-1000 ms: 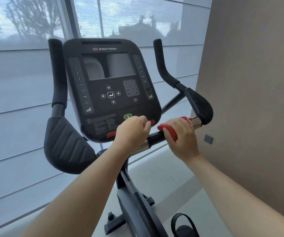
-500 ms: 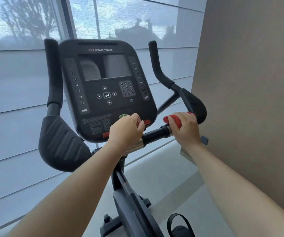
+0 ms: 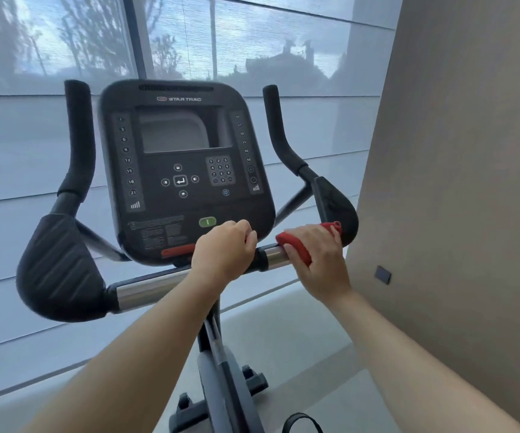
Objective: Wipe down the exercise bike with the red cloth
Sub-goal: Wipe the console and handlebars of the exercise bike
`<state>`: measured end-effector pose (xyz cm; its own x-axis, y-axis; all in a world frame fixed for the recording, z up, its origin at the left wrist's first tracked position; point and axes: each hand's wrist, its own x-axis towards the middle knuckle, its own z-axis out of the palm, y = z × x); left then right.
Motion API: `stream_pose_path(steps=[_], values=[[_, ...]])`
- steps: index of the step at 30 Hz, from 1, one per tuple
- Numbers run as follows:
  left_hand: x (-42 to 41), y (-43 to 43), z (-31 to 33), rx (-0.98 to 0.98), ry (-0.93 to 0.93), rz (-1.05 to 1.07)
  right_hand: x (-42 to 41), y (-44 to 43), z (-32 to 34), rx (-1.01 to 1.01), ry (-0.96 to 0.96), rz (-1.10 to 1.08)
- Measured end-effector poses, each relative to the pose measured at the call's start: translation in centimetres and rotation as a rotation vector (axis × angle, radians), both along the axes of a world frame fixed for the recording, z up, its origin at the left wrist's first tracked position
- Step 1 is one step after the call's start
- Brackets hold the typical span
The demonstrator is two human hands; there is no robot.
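Red cloth (image 3: 294, 245) was bunched under the right hand (image 3: 318, 257), wrapped over the chrome handlebar tube (image 3: 272, 254) just inboard of the right elbow pad (image 3: 337, 207). Right fingers (image 3: 299, 232) curled over the tube, grasping the cloth; a red tail poked out by the pad. Judged soft, light and limp: it would conform to the round tube, best held as a wad in the palm so it doesn't slide free on polished metal.

Left hand (image 3: 224, 254) was clenched on the same bar nearer the centre, right below the console (image 3: 183, 170), apparently steadying; no cloth in it.

Exercise bike (image 3: 221, 370) looked heavy and rigid, unlikely to shift under wiping pressure.

Obstacles:
- Console lower edge sat close over the bar, little clearance for knuckles; green button (image 3: 207, 222) and red strip (image 3: 177, 252) were just beside the left hand, so accidental presses were possible.
- Right elbow pad blocked the outboard stroke.
- Beige wall (image 3: 455, 182) near on the right limited elbow room.
- Left elbow pad (image 3: 58, 267) and both upright grips (image 3: 79, 135) were apart from both hands.
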<state>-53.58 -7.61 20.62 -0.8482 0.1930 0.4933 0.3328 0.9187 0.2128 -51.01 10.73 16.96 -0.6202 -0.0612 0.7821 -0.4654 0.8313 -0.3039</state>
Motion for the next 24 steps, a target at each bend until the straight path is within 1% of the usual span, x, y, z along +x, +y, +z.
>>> stream_pose_path(steps=[2,4,5,8,11,14,17,18,22,24], values=[[-0.2,-0.1,-0.1,0.006,-0.005,0.009,-0.7,1.1,0.6,-0.04,0.015,-0.025],[-0.2,-0.2,-0.1,-0.004,-0.008,0.023,-0.9,0.4,0.6,-0.099,0.03,-0.053],[-0.2,-0.2,0.0,-0.01,-0.016,0.032,-0.8,-0.3,0.4,-0.086,0.038,-0.034],[-0.4,0.1,0.3,-0.017,-0.083,0.057,-0.8,-0.2,-0.1,0.069,0.057,0.072],[-0.4,0.0,0.4,0.086,-0.118,0.136,-1.7,2.3,1.0,0.095,0.052,0.089],[0.1,0.3,0.2,0.099,0.002,0.2,-1.8,3.4,1.1,0.064,0.13,0.092],[0.5,0.7,0.0,0.075,0.13,0.15,-2.3,4.8,1.4,-0.089,0.209,0.092],[0.5,0.7,0.1,0.066,0.152,0.138,-2.5,5.1,1.6,-0.106,0.218,0.089],[0.5,0.9,0.0,0.015,0.189,0.121,-2.1,3.9,0.6,0.029,0.105,0.097],[0.6,1.1,-0.1,-0.013,0.194,0.104,-1.6,2.7,-0.4,0.068,0.088,0.132]])
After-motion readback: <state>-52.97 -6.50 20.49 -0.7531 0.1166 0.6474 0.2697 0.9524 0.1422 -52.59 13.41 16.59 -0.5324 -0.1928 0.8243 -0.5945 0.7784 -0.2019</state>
